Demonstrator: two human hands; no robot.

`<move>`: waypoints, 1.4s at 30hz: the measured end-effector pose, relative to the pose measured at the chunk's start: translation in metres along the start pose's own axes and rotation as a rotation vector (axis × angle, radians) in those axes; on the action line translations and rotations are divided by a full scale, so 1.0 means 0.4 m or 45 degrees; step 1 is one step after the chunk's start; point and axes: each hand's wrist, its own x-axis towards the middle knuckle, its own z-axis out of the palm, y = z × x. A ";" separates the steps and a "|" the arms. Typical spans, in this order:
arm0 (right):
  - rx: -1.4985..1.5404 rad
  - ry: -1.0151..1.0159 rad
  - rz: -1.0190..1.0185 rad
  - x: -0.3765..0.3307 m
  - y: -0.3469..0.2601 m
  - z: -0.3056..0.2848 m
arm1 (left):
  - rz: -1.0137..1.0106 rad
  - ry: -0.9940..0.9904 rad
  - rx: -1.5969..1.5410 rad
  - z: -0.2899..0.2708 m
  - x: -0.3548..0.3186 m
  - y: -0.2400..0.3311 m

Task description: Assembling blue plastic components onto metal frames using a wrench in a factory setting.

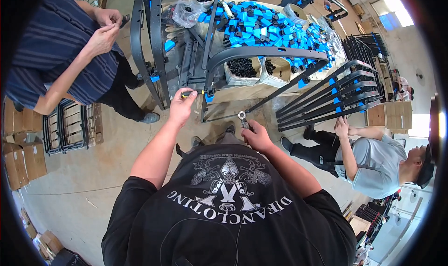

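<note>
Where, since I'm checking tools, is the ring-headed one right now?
In the head view, the ring-headed tool is in the person's right hand, just right of centre, near the arched black frame.

frame (252, 52): black | screwdriver (190, 94): black-yellow | piled pieces (256, 31): blue, black | co-worker's shirt (58, 35): navy, striped

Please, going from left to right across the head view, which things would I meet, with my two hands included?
Striped shirt → left hand holding a black-and-yellow handle → right hand holding a ring-headed tool → row of black frames → black cap.
</note>
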 end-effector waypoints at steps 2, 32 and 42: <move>0.313 -0.071 0.105 0.017 -0.016 0.005 | -0.154 0.132 -0.118 0.068 -0.019 0.058; -0.329 -0.493 -0.113 0.361 -0.099 0.117 | -0.303 0.348 -0.036 0.177 -0.021 0.097; -0.834 0.024 -0.166 0.393 -0.029 0.164 | -0.120 0.409 0.099 0.189 0.000 0.047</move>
